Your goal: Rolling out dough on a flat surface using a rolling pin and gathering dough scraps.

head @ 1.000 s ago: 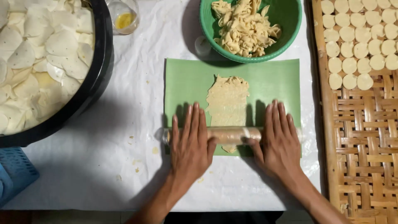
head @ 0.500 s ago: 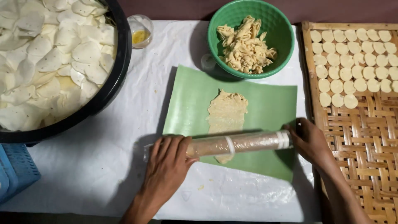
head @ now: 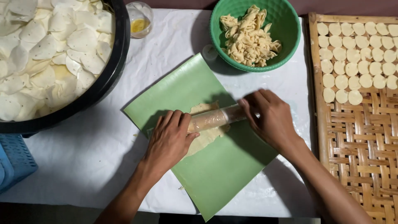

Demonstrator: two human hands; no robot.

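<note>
My left hand [head: 170, 139] lies palm down, fingers spread almost flat, over the left end of the rolling pin [head: 215, 118], pressing on it rather than gripping it. My right hand [head: 271, 120] covers the other end, fingers bent a little and curled over the top of the pin, so it too bears down without closing around it. The pin is a pale cylinder wrapped in clear film, lying tilted with its right end a bit farther from me. Under it sits the dough [head: 203, 135], a thin cream-coloured sheet; part shows beyond the pin near my left fingertips and part on my side of it, beside my left thumb. The dough rests on a green sheet [head: 219, 174], turned at an angle so one corner points toward me and another away. That sheet lies on a white cloth [head: 83, 166] covering the table. At my near left is the corner of a blue basket [head: 14, 159]. To my right is a woven bamboo tray [head: 356, 141], with rows of small pale dough rounds [head: 358, 68] across its far part. Farther off on the left stands a big black basin [head: 110, 81] heaped with thin white slices [head: 45, 54]. Beyond the green sheet are a green bowl [head: 290, 37] holding crumpled dough scraps [head: 248, 37] and a small glass [head: 139, 18] with a yellow liquid.
</note>
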